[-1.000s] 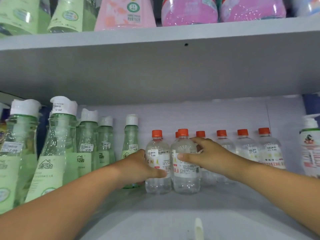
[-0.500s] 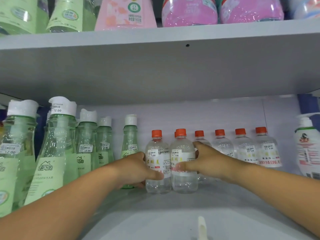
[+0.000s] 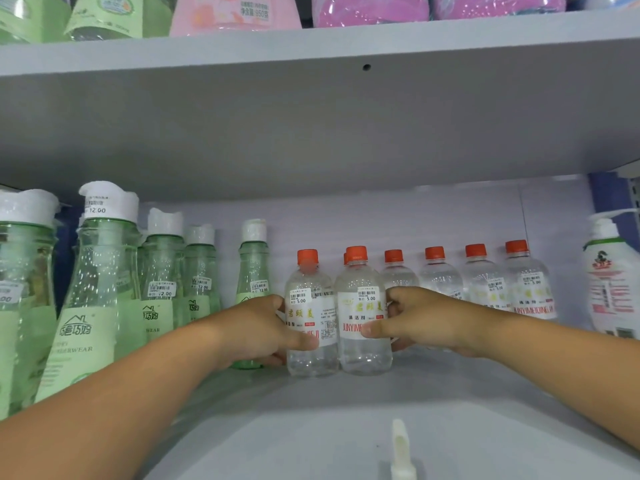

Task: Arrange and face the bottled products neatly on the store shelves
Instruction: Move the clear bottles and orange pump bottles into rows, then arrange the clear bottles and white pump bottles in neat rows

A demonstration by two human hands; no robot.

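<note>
The left hand's thumb (image 3: 304, 342) lies across the front of one small clear bottle (image 3: 311, 327), and the other fingers curl round its far side, so the left hand (image 3: 258, 332) is closed on it. The right hand's thumb (image 3: 375, 330) presses the label of the bottle next to it (image 3: 363, 323), with the rest of the fingers wrapped round the right side. The right hand (image 3: 420, 318) is closed on that one too.

Both bottles stand upright on the lower shelf (image 3: 346, 410), touching each other, a little in front of the others. Holding one in each hand probably lets the person turn both until the labels look out at shoppers (the left label seems turned a bit to the side, the right one looks almost straight).

To the right, a row of the same orange-capped bottles (image 3: 481, 289) stands further back near the wall. They likely need to come forward to make one neat line with the two in front.

To the left stand tall green bottles (image 3: 97, 289) with white caps, close to the left hand. A white pump bottle (image 3: 611, 289) sits at the far right. Pink and green packs sit on the upper shelf (image 3: 311, 43).
</note>
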